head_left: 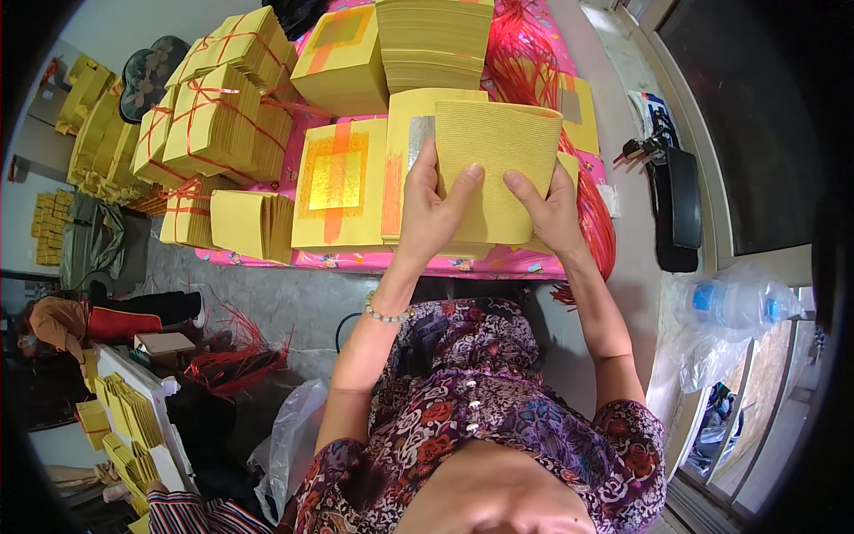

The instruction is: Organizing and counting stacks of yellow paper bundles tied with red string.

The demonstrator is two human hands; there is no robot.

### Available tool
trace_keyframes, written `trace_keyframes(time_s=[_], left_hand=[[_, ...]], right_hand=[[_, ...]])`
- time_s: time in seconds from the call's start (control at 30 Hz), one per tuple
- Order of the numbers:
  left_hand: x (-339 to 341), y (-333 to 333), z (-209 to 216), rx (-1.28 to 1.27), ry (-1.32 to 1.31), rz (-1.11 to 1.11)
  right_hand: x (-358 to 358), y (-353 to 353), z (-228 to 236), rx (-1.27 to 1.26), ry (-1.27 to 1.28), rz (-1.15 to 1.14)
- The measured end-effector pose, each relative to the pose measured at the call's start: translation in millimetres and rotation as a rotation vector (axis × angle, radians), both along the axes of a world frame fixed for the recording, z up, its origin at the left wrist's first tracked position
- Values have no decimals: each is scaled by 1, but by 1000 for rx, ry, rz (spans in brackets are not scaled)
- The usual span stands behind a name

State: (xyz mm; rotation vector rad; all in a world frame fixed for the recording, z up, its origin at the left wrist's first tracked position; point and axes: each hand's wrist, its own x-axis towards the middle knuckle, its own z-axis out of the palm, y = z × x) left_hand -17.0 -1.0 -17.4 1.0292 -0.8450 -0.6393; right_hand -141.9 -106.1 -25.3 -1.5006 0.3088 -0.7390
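Note:
Upright between my two hands is a folded stack of yellow paper (500,138), its ribbed face toward me. My left hand (439,198) grips its left side, thumb across the front. The right hand (550,206) grips the opposite side the same way. Fingers behind the paper are partly hidden. Just behind it lies a yellow paper stack with a silver patch (420,133), partly covered. To the left sits a stack with a gold foil square and orange stripe (334,178). A bead bracelet (390,309) circles my left wrist.
Bundles tied with red ribbon (209,120) pile up at the table's left. Loose red ribbons (525,53) hang at the right of the pink tablecloth (338,258). A plastic bottle (743,303) lies right. Other people (124,320) are at lower left, near yellow paper on a white table.

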Motion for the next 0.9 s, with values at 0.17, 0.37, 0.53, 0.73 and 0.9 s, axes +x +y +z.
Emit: trace_keyframes(time_s=[0.17,0.37,0.53,0.73,0.9], left_hand=[[-3,-2,1,-5,14,16],[6,-9,-2,39,50,-35],[11,-14,-5,125,87,-34],[13,-18,-9,194,142,-44],[17,-20,-13,238,162,-70]], right_hand=[[1,1,-3,-9,12,-34],[9,-6,5,105,65,-18],[17,-10,-1,226,102,-59],[17,-16,-5,263,110,-4],[14,-20,-1,373,155,28]])
